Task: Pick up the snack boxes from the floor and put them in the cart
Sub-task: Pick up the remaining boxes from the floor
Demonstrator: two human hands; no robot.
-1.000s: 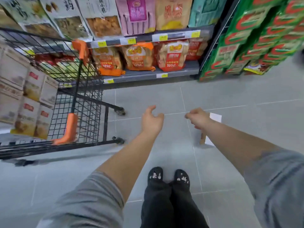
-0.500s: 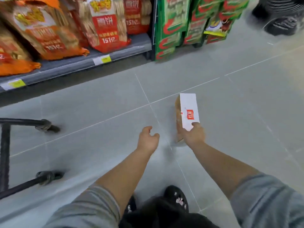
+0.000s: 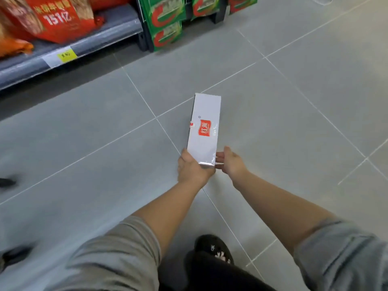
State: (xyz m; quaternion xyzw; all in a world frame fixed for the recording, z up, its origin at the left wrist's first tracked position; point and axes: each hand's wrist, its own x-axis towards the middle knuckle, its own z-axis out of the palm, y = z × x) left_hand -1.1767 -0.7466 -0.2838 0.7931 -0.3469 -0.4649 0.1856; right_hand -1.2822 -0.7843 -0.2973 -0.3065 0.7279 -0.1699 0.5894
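A long white snack box (image 3: 204,131) with a red logo lies on the grey tiled floor, its length pointing away from me. My left hand (image 3: 193,170) grips its near end from the left, thumb against the box's side. My right hand (image 3: 232,162) is at the near right corner, and its outstretched fingers touch the box's side. Of the cart, only dark blurred wheel parts (image 3: 7,182) show at the left edge.
A low grey shelf (image 3: 88,47) with red and orange snack bags runs along the upper left. Stacked green cartons (image 3: 165,24) stand on the floor beside it. My dark shoe (image 3: 214,247) is at the bottom, with floor tiles around the box.
My view has dropped closer to the floor and the cart has slid out to the left. My left hand has come across and taken the box's near end; my right hand has shifted to its right side.
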